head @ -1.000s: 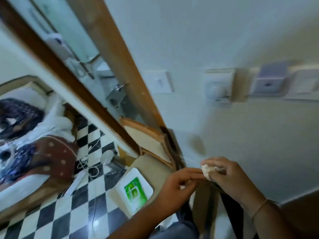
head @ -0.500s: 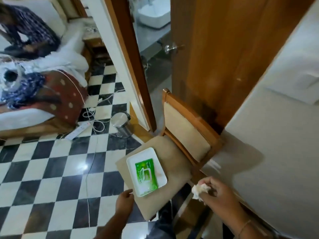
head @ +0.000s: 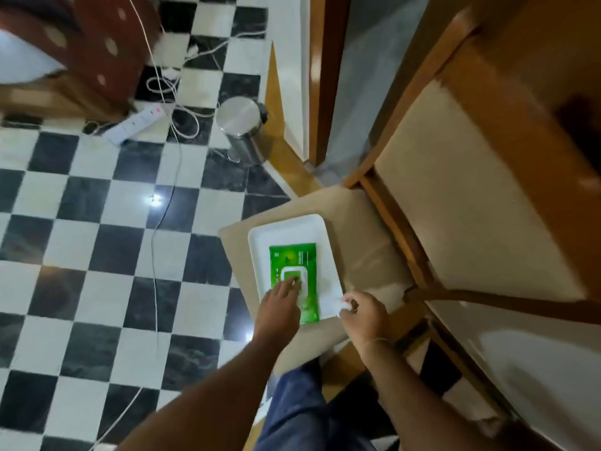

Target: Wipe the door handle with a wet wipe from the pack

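A green wet wipe pack (head: 292,258) lies in a white tray (head: 294,227) on the cushioned seat of a wooden chair (head: 367,242). My left hand (head: 281,302) rests on the pack with its fingertips on the white lid. My right hand (head: 362,312) hovers over the tray's near right corner, closed around a crumpled white wipe (head: 343,304). The door handle is out of view; only the door's lower edge (head: 320,79) shows.
A steel pedal bin (head: 240,125) stands on the checkered floor by the door frame. A power strip (head: 133,125) and white cables trail across the tiles. A bed with a brown spotted cover (head: 94,37) fills the upper left. My leg in blue trousers is below.
My view has dropped from the wall and door down to the chair. My left hand has moved onto the pack's lid, and my right hand has carried the crumpled wipe over the tray.
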